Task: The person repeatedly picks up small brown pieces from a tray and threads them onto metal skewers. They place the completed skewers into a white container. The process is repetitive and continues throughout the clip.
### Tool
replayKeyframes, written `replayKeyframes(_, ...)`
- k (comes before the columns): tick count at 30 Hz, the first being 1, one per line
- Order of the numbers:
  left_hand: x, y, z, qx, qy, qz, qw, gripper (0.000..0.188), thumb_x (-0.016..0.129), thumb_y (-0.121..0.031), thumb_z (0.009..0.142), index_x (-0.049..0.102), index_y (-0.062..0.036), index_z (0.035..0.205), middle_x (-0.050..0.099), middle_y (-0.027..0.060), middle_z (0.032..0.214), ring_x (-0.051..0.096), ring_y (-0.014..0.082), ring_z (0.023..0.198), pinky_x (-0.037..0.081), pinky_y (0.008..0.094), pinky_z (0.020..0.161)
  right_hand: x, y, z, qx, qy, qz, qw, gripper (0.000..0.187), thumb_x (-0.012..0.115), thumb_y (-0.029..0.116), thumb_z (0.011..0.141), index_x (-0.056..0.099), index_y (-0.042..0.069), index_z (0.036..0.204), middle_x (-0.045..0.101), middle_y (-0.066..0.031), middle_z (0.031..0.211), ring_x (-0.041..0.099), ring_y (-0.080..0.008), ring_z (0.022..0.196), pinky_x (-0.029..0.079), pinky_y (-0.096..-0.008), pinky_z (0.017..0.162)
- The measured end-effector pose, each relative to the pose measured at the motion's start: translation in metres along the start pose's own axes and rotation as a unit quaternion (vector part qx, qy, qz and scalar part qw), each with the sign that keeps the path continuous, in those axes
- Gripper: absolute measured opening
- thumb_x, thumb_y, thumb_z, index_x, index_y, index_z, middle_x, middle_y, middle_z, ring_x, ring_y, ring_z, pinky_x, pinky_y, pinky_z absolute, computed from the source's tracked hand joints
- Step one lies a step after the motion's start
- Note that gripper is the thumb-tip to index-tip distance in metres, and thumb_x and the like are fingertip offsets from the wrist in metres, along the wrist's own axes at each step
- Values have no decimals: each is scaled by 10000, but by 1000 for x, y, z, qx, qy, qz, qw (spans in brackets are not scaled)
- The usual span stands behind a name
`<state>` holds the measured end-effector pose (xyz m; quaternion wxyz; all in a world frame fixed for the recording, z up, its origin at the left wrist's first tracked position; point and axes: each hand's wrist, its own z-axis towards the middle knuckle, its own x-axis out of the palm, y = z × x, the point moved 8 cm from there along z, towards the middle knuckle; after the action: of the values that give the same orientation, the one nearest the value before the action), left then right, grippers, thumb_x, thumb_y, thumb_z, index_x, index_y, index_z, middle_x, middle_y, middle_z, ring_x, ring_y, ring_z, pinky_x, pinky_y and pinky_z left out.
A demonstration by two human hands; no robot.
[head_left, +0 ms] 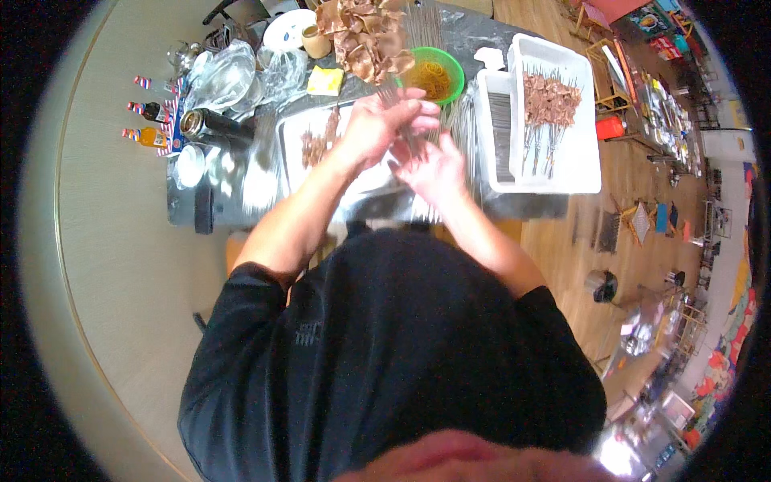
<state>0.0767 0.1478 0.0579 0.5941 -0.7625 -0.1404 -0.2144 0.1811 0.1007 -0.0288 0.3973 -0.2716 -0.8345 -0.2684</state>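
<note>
My left hand [376, 127] is closed round a bundle of meat skewers. Their brown folded meat [365, 40] fans out above the fist, pointing away from me. Just below, my right hand [438, 170] is cupped with its fingers apart, palm at the lower ends of the sticks; whether it touches them I cannot tell. Under my left wrist lies a white tray [291, 153] with a few more skewers of meat [316, 145]. Beyond my hands sits a green basket [454, 74] with thin yellowish-brown strands in it.
At the right, a white tub [590, 153] with meat skewers overlaps another tub [485, 153] of bare sticks. Leftward are a dark flask [217, 128], bottles [146, 136], plastic bags [229, 76] and a yellow packet [325, 81]. Loose sticks [422, 28] lie at the table's far side.
</note>
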Motion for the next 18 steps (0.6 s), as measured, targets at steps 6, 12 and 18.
replayKeyframes(6,23,20,-19,34,7,26,999,236,551,-137,1051,599,24,1216,736,111,980,683,159,726,560,269,646,45,25,6,-102,137,-14,985,486,475,558,1037,644,102,1045,411,189,602,378,-6,478,392,-132,543)
replayKeyframes(12,-5,12,-57,-25,-55,25,998,290,522,-226,1070,679,-5,1173,628,9,692,394,63,494,306,222,457,77,47,-21,-167,129,-256,943,285,640,251,1006,664,-20,1093,690,-70,975,638,-116,862,491,-221,706)
replayKeyframes(18,-17,7,-74,-2,4,99,995,346,518,-279,1075,669,11,1190,661,35,726,427,78,486,322,238,461,118,52,-47,-214,83,-311,922,147,721,37,917,696,-21,1050,714,-81,923,652,-110,741,495,-219,565)
